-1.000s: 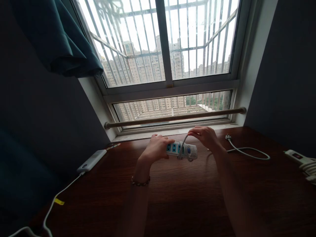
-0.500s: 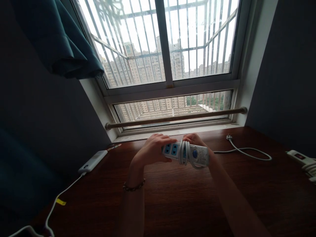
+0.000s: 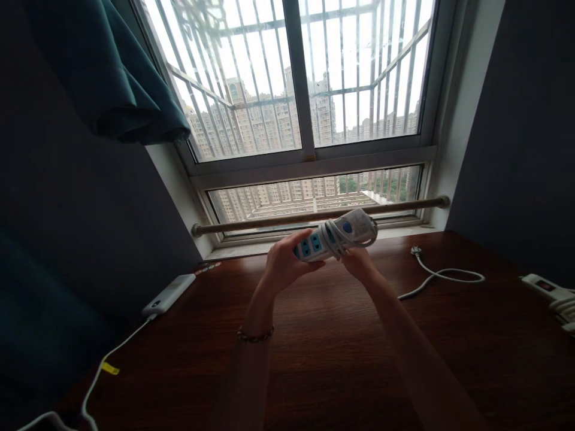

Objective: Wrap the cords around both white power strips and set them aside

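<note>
A white power strip (image 3: 359, 225) with blue sockets is held up over the dark wooden table (image 3: 323, 359), tilted with its right end higher. Its white cord is wound several times around the middle. My left hand (image 3: 287, 260) grips the strip's left end, thumb on top and fingers below. Just under the wound cord is my right hand (image 3: 357, 261), its fingers closed at the cord and partly hidden by the strip. The loose end of the cord lies on the table at the right, ending in a plug (image 3: 415, 251).
At the left lies a white power bank (image 3: 169, 294) with a white cable (image 3: 117, 346) and a yellow tag. Another white power strip (image 3: 550, 290) sits at the right edge. Behind the table are a window and a horizontal rail (image 3: 314, 216); a teal curtain (image 3: 126, 90) hangs upper left.
The power strip has been raised and its right end tilted upward. My right hand has moved from behind the strip to below it. The loose cord on the table has shifted slightly left.
</note>
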`<action>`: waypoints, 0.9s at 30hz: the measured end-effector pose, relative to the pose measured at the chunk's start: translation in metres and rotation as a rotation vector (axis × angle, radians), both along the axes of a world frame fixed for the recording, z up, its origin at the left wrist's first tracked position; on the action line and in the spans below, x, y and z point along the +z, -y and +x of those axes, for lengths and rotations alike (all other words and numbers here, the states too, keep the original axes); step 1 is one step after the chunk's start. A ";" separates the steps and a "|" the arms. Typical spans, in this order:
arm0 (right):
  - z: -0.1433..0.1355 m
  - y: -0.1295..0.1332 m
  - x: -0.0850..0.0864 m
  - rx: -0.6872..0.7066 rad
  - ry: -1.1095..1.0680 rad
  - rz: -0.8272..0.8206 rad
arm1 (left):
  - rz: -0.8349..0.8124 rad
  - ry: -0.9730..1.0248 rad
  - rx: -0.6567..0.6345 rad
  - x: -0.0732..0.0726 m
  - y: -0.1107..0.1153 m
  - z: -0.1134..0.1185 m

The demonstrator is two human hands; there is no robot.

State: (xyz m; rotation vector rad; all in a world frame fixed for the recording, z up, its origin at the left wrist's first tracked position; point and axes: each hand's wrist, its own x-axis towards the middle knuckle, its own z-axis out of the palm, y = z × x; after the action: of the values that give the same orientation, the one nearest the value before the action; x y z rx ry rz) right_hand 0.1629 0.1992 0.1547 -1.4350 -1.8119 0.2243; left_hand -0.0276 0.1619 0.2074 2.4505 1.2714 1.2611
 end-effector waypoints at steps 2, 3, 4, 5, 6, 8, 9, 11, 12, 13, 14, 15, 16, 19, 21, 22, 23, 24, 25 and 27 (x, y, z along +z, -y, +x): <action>0.001 0.001 -0.002 -0.078 0.050 0.004 | -0.012 0.042 0.146 -0.002 0.001 0.009; 0.002 0.001 -0.003 -0.110 0.064 0.009 | -0.004 0.051 0.213 -0.003 0.001 0.013; 0.003 0.001 -0.005 -0.134 0.075 0.014 | 0.009 0.062 0.267 -0.003 0.001 0.017; 0.005 0.000 -0.006 -0.146 0.084 0.021 | 0.014 0.084 0.305 -0.005 0.000 0.019; 0.007 -0.001 -0.007 -0.146 0.095 0.029 | 0.003 0.121 0.318 -0.006 -0.002 0.020; 0.011 -0.003 -0.007 -0.126 0.124 0.064 | -0.080 0.276 0.281 -0.008 -0.008 0.020; 0.013 -0.003 -0.005 -0.111 0.140 0.092 | -0.134 0.361 0.244 -0.010 -0.012 0.019; 0.016 0.000 0.001 -0.077 0.174 0.154 | -0.210 0.478 0.189 -0.012 -0.020 0.014; 0.016 0.003 0.005 -0.062 0.192 0.182 | -0.224 0.495 0.192 -0.013 -0.023 0.011; 0.016 0.006 0.008 -0.046 0.211 0.204 | -0.228 0.487 0.212 -0.013 -0.026 0.008; 0.016 0.011 0.012 -0.034 0.231 0.221 | -0.228 0.464 0.238 -0.014 -0.027 0.006; 0.014 0.016 0.016 -0.026 0.253 0.234 | -0.230 0.441 0.265 -0.014 -0.028 0.004; 0.013 0.021 0.019 -0.024 0.275 0.246 | -0.235 0.418 0.288 -0.013 -0.027 0.002; 0.007 0.034 0.027 -0.033 0.336 0.268 | -0.216 0.255 0.388 -0.010 -0.019 0.005; 0.004 0.039 0.030 -0.040 0.365 0.272 | -0.152 0.080 0.468 -0.009 -0.011 0.011; 0.003 0.041 0.031 -0.043 0.376 0.276 | -0.102 -0.006 0.505 -0.009 -0.008 0.014; 0.002 0.042 0.032 -0.046 0.377 0.275 | -0.044 -0.078 0.536 -0.010 -0.005 0.018; 0.003 0.043 0.032 -0.048 0.364 0.266 | 0.015 -0.134 0.555 -0.012 -0.003 0.021; 0.003 0.044 0.033 -0.045 0.337 0.245 | 0.076 -0.184 0.568 -0.013 -0.002 0.024; 0.006 0.046 0.032 0.000 0.240 0.163 | 0.182 -0.274 0.566 -0.017 -0.003 0.029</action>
State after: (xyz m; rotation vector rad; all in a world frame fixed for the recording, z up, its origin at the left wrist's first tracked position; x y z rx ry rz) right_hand 0.1693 0.1531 0.1872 -1.3931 -1.9723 -0.0983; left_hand 0.0012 0.1646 0.1900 2.5470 2.1238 1.2118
